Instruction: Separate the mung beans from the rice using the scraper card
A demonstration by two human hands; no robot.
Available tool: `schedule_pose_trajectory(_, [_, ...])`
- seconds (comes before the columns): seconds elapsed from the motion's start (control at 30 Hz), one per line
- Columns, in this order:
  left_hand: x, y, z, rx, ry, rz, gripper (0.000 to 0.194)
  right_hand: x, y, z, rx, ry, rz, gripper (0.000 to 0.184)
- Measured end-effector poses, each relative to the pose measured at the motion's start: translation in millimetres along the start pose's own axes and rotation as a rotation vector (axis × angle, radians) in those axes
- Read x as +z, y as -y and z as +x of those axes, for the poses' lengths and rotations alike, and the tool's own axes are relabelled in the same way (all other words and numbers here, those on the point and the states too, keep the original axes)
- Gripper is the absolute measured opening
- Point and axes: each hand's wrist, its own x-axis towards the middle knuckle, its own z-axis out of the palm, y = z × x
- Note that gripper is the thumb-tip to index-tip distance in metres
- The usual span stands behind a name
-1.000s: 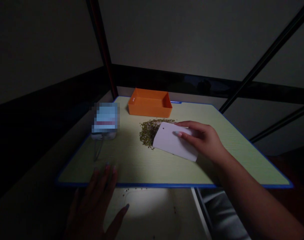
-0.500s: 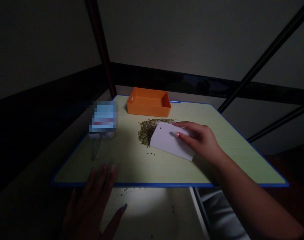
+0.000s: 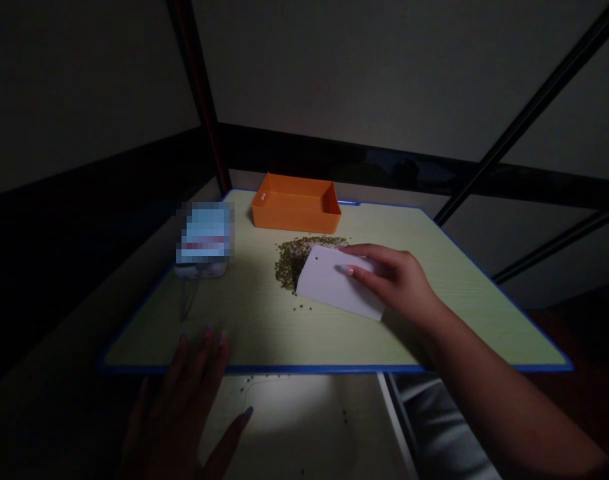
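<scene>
Grain pile [image 3: 287, 265] lay L/far of white scraper [image 3: 327, 283], at its L end; scraper's long axis ran far L to near R; R hand [image 3: 407, 283], nearer pile, gripped it; L hand [image 3: 177, 400] spread wide by tabletop [image 3: 449, 260] near L edge, nothing seen in it; vs 1 s ago: scraper slightly further L, few loose grains [image 3: 301, 307] apart, near side

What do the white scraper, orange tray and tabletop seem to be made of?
Scraper: probably smooth, matte plastic; a thin, even sheet with a small hole.
Tray: likely plastic, slightly satin; thin, evenly coloured walls.
Tabletop: perhaps wood-look laminate, low sheen; fine streaks and blue edging suggest it, but real wood is possible.
</scene>
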Motion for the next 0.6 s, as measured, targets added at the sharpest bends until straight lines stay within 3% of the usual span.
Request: schedule_pose_trajectory(0.6, [-1.3,-1.5,0.5,0.009,-0.007,-0.015,0.072,5.9,0.3,-0.1,-0.028,-0.029,0.043,0.026])
